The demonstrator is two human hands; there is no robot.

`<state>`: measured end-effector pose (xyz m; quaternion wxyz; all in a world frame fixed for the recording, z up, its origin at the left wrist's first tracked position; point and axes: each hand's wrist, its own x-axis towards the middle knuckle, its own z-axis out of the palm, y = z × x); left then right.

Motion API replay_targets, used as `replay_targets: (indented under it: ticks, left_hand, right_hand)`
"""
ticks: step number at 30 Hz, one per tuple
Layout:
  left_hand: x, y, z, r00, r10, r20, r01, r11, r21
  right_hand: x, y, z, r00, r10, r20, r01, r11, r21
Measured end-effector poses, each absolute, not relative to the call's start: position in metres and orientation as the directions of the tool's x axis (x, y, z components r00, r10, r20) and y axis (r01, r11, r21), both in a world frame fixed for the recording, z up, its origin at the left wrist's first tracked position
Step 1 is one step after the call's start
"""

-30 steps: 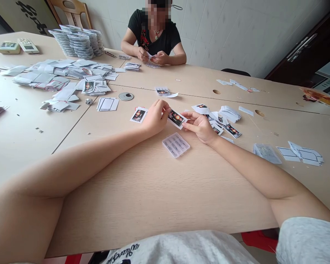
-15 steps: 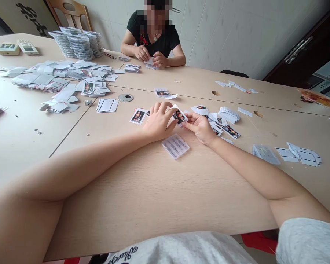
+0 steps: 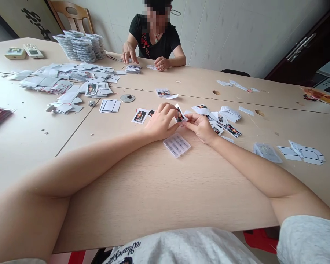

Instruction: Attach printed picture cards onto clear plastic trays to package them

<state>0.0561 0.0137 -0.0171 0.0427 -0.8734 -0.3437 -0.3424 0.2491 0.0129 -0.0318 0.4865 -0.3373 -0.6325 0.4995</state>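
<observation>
Both my hands meet over the middle of the wooden table [image 3: 154, 190]. My left hand [image 3: 161, 123] and my right hand [image 3: 199, 126] pinch the same small printed card [image 3: 180, 114], white with a dark red-and-black picture, which is bent between the fingertips. Just below them lies a clear plastic case [image 3: 177, 145] with several ridges. A flat printed card [image 3: 140, 116] lies to the left of my left hand. A loose heap of printed and white cards [image 3: 222, 119] sits to the right of my right hand.
Across the table a person in a black top [image 3: 154, 38] handles cards. Stacks of clear cases [image 3: 81, 47] and a spread of white cards [image 3: 68, 79] fill the far left. A round metal cap [image 3: 127, 98], two remote controls [image 3: 24, 51] and more cards [image 3: 305, 154] lie about.
My hands have drawn closer together and the card between them has gone from flat to bent. The person opposite has reached a hand out to a small pile of cards.
</observation>
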Motion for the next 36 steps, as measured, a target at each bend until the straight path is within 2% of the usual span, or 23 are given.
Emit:
replay_targets:
  ticks: [6,12,25,36]
  left_hand:
    - [0.0556,0.0119,-0.0169,0.524,0.568,0.635,0.652,-0.747,0.130]
    - [0.0554,0.0141,-0.0186,0.553,0.525,0.647,0.623,-0.776,0.097]
    - [0.0547,0.0150,-0.0156,0.551,0.582,0.598,0.529,-0.798,0.289]
    - [0.0528,0.0158,-0.0179,0.530,0.588,0.611,0.515,-0.796,0.318]
  right_hand:
    - [0.2491,0.0125,-0.0301,-0.341,0.894,0.291,-0.064,0.287,-0.956]
    - [0.2487,0.0141,-0.0305,-0.303,0.909,0.284,-0.025,0.291,-0.956]
    - [0.2494,0.0128,-0.0283,-0.275,0.919,0.281,0.001,0.293,-0.956]
    - [0.2495,0.0132,-0.0282,-0.271,0.926,0.263,0.002,0.274,-0.962]
